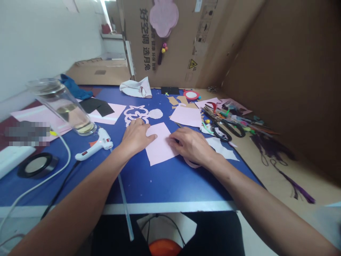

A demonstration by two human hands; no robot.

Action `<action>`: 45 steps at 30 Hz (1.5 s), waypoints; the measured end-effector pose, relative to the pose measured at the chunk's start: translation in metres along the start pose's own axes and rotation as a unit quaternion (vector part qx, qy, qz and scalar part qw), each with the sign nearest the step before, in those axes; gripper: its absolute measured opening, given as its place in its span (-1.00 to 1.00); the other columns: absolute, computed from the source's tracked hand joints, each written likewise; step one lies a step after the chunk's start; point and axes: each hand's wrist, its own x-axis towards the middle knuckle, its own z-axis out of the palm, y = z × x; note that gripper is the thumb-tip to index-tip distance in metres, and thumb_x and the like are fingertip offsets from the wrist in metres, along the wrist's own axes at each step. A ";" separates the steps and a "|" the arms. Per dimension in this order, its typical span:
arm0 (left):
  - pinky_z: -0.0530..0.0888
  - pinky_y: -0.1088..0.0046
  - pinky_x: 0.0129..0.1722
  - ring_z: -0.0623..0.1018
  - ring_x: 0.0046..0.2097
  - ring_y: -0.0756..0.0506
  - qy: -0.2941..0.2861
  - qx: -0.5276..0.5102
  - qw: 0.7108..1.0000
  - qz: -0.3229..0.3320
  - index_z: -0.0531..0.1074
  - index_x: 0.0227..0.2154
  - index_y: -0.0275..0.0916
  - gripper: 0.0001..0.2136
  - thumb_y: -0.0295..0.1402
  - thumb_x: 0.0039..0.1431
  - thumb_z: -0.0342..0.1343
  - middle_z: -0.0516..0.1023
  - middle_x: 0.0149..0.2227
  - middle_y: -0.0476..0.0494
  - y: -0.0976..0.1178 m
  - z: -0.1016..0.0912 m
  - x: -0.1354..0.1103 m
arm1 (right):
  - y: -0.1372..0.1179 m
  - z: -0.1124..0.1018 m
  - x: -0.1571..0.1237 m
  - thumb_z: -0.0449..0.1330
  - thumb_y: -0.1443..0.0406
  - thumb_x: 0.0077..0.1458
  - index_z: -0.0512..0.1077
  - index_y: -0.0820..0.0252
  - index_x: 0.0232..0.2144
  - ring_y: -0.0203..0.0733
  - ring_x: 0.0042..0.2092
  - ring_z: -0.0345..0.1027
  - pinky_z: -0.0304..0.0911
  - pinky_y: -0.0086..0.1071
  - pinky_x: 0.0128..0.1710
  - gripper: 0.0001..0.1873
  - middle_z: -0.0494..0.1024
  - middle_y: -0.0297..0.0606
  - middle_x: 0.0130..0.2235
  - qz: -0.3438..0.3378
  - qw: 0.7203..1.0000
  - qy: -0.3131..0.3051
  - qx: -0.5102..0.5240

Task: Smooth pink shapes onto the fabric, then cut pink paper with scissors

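Note:
A pink sheet of paper (160, 147) lies on the blue tabletop between my two hands. My left hand (136, 138) rests at its left edge, thumb spread onto the sheet and the other fingers stretched forward. Those fingers reach the pink flower-shaped cut-out outlines (135, 113), covering part of them. My right hand (189, 144) has its fingers curled, with thumb and fingertips together at the sheet's right edge. A curved pink paper strip (192, 164) shows partly from under the right hand. Just beyond the sheet lies a small pale round paper piece (155, 113).
On the left stand a white glue gun (93, 147), its clear glue stick past the table edge, a tilted-looking glass jar (71, 110) and a black tape roll (37, 165). Black-handled scissors (222, 133), another pink sheet (186, 115) and scattered pens lie right. Cardboard (183, 60) walls the back.

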 end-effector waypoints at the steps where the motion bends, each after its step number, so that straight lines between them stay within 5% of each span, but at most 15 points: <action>1: 0.50 -0.08 0.24 0.49 0.25 -0.50 0.001 -0.002 1.000 0.000 0.69 0.09 -0.17 -0.53 0.05 0.34 0.21 0.57 0.13 -0.39 0.000 0.001 0.000 | -0.001 0.000 0.000 0.20 0.26 0.53 0.60 0.13 -0.27 -0.04 -0.14 0.42 0.11 -0.26 -0.21 -0.73 0.63 -0.17 -0.23 -0.003 1.000 0.000 -0.005; 11: 0.46 -0.13 0.28 0.47 0.26 -0.51 0.021 -0.014 1.000 -0.018 0.67 0.11 -0.22 -0.54 -0.01 0.39 0.17 0.54 0.18 -0.44 -0.001 0.009 0.006 | -0.018 0.007 0.000 0.12 0.26 0.59 0.58 0.18 -0.30 -0.08 -0.19 0.37 0.11 -0.22 -0.19 -0.64 0.60 -0.13 -0.24 -0.040 0.997 -0.012 -0.061; 20: 0.49 -0.11 0.23 0.49 0.22 -0.45 0.052 -0.070 0.995 -0.045 0.62 -0.15 -0.13 -0.86 -0.30 0.33 0.18 0.56 0.11 -0.34 -0.007 0.012 0.012 | -0.020 0.010 -0.002 0.11 0.27 0.59 0.59 0.17 -0.26 -0.08 -0.20 0.37 0.11 -0.21 -0.21 -0.65 0.59 -0.12 -0.22 -0.042 0.997 -0.001 -0.066; 26: 0.52 -0.07 0.13 0.57 0.04 -0.35 0.092 -0.134 0.986 -0.029 0.54 -0.32 -0.09 -0.86 -0.45 0.23 0.11 0.66 -0.11 -0.26 -0.011 0.007 0.015 | -0.020 0.010 -0.002 0.12 0.26 0.58 0.58 0.15 -0.29 -0.08 -0.21 0.38 0.13 -0.22 -0.22 -0.65 0.60 -0.13 -0.22 -0.037 0.998 -0.001 -0.043; 31: 0.51 0.17 -0.08 0.58 -0.19 -0.21 0.093 -0.217 0.972 -0.023 0.44 -0.33 -0.10 -0.92 -0.42 0.25 0.09 0.65 -0.26 -0.13 -0.007 -0.007 0.013 | -0.012 0.009 -0.002 0.19 0.34 0.45 0.61 0.14 0.01 -0.05 -0.11 0.51 0.31 -0.22 -0.13 -0.79 0.68 -0.09 -0.02 0.019 0.996 0.060 0.059; 34: 0.48 0.23 -0.13 0.56 -0.22 -0.17 0.108 -0.268 0.957 -0.008 0.42 -0.35 -0.11 -0.94 -0.40 0.24 0.11 0.61 -0.29 -0.09 -0.003 -0.017 0.012 | -0.003 0.009 0.001 0.26 0.36 0.34 0.54 0.13 0.24 -0.03 -0.10 0.57 0.40 -0.18 -0.05 -0.56 0.69 -0.07 0.11 0.087 0.978 0.122 0.142; 37: 0.47 0.27 -0.15 0.54 -0.22 -0.15 0.121 -0.321 0.939 0.005 0.44 -0.32 -0.12 -0.97 -0.36 0.24 0.14 0.59 -0.28 -0.07 -0.002 -0.024 0.011 | 0.006 0.008 0.004 0.30 0.31 0.30 0.52 0.13 0.31 -0.01 -0.09 0.60 0.44 -0.15 -0.02 -0.46 0.74 -0.10 0.05 0.135 0.964 0.122 0.195; 40: 0.48 0.28 -0.12 0.53 -0.21 -0.13 0.137 -0.380 0.915 0.006 0.47 -0.31 -0.14 -0.97 -0.34 0.23 0.19 0.59 -0.26 -0.07 -0.002 -0.025 0.011 | 0.012 0.007 0.008 0.31 0.27 0.28 0.59 0.14 0.23 -0.04 -0.15 0.58 0.44 -0.16 -0.05 -0.52 0.76 -0.13 -0.04 0.153 0.956 0.118 0.220; 45: 0.53 0.31 -0.13 0.55 -0.23 -0.10 0.141 -0.493 0.858 -0.035 0.50 -0.31 -0.14 -0.92 -0.34 0.17 0.30 0.59 -0.30 -0.03 -0.001 -0.021 0.011 | 0.016 0.000 0.010 0.33 0.14 0.22 0.65 0.13 -0.21 -0.14 -0.29 0.48 0.32 -0.28 -0.26 -0.79 0.70 -0.25 -0.27 0.181 0.926 0.085 0.320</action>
